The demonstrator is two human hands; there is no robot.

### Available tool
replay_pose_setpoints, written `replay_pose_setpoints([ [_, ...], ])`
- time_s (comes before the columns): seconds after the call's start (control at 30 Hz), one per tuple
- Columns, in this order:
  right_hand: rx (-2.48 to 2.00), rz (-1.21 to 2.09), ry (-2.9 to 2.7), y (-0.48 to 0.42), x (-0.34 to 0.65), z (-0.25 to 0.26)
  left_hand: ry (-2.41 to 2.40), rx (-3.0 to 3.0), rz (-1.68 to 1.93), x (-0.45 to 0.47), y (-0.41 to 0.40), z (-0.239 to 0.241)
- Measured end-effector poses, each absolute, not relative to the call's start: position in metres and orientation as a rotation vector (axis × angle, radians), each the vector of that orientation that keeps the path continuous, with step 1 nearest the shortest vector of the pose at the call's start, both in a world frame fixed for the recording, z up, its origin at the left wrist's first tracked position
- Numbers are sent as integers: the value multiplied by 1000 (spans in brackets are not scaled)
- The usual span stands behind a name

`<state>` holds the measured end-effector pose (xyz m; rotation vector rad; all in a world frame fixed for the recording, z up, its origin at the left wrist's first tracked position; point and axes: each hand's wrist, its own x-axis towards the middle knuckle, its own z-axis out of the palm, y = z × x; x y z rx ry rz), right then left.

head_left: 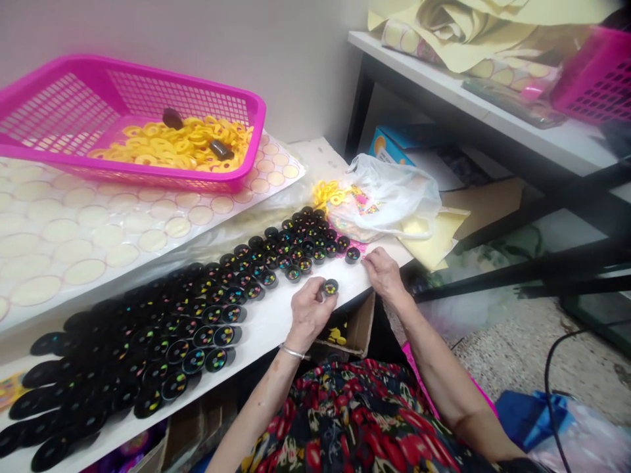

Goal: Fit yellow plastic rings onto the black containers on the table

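My left hand, with a bangle at the wrist, is closed round a small round black cup that has coloured bits inside. At the table's front edge my right hand has its fingers pinched together; what they hold, if anything, is too small to make out. Just left of those fingertips stands another black cup, apart from the group. Pink bits lie behind it. Many more black cups stand in close rows along the white table, most showing coloured bits inside.
A pink basket of yellow rings stands on sheets of round stickers. A clear plastic bag and yellow rings lie at the table's far end. Below sits a cardboard box. A shelf rises at right.
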<state>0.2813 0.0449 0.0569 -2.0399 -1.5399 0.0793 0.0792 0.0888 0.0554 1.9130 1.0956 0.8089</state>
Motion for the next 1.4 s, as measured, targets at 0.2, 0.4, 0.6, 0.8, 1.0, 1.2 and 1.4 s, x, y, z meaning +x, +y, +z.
replay_pose_setpoints([
  [0.2, -2319, 162, -1663, 43, 278, 71, 1080, 1922, 824, 79, 88, 55],
  [0.4, -2497, 252, -1453, 47, 280, 82, 1063, 1912, 851, 79, 88, 51],
  [0.6, -2473, 22, -1539, 39, 270, 75, 1066, 1910, 855, 80, 88, 51],
  [0.8, -2368, -41, -1544, 34, 267, 69, 1087, 1899, 828, 81, 87, 53],
  [1.0, -1774, 198, -1707, 32, 231, 92, 1070, 1860, 791, 80, 85, 53],
  [1.2, -1866, 150, -1987, 39, 206, 104, 1072, 1855, 766, 79, 85, 55],
  [1.4, -1970, 82, -2131, 41, 205, 109, 1066, 1857, 783, 78, 85, 56],
])
